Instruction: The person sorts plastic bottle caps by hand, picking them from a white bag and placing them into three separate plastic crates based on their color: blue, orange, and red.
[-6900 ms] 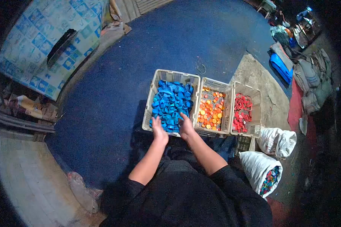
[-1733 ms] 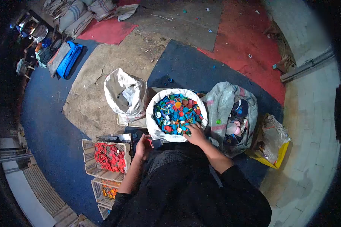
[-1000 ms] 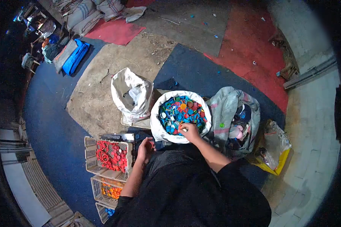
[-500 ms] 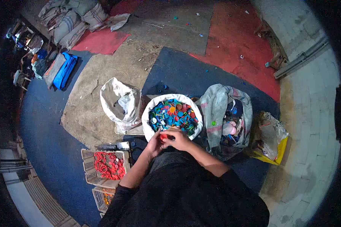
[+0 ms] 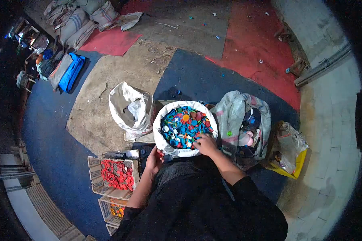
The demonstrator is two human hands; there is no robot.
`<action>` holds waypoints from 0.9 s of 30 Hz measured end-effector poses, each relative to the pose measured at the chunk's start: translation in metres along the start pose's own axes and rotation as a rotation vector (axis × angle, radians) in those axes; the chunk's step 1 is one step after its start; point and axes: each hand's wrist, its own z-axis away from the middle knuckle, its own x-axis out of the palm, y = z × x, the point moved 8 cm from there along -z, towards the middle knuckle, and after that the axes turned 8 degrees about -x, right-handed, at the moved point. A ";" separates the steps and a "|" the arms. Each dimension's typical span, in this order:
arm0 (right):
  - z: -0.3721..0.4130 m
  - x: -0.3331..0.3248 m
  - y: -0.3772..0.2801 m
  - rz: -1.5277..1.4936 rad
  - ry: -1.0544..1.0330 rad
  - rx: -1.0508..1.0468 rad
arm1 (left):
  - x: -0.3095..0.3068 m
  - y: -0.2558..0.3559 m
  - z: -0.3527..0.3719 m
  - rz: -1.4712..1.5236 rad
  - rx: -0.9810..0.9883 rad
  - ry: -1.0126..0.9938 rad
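A white sack (image 5: pixel 158 141) with its rim rolled back stands in front of me, full of mixed plastic caps (image 5: pixel 185 122), mostly blue, red and green. My left hand (image 5: pixel 153 160) is beside the sack's lower left rim, its fingers closed on a red cap (image 5: pixel 159 154). My right hand (image 5: pixel 205 144) reaches over the near right rim, with its fingers at the caps; whether it grips one is too small to tell. To the lower left, a beige crate (image 5: pixel 93 176) holds red caps and rings (image 5: pixel 116 174).
Left of the caps stands an open white sack (image 5: pixel 116 105). A grey-green sack (image 5: pixel 229 108) with mixed items and a yellow bag (image 5: pixel 299 164) are on the right. Another crate (image 5: pixel 104 209) holds orange pieces. Filled sacks (image 5: pixel 74 28) lie far left.
My hands have moved apart. The left went down and left with the red item, while the right moved right onto the caps. The view has shifted slightly.
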 end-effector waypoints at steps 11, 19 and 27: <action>-0.064 -0.011 0.002 0.025 0.212 -0.009 | -0.004 0.004 0.000 -0.029 0.055 0.045; -0.047 0.011 0.003 -0.333 0.222 -0.107 | 0.006 0.009 -0.003 -0.008 0.046 0.007; -0.032 -0.002 -0.021 -1.738 0.181 0.462 | 0.061 0.020 -0.015 -0.021 -0.004 -0.193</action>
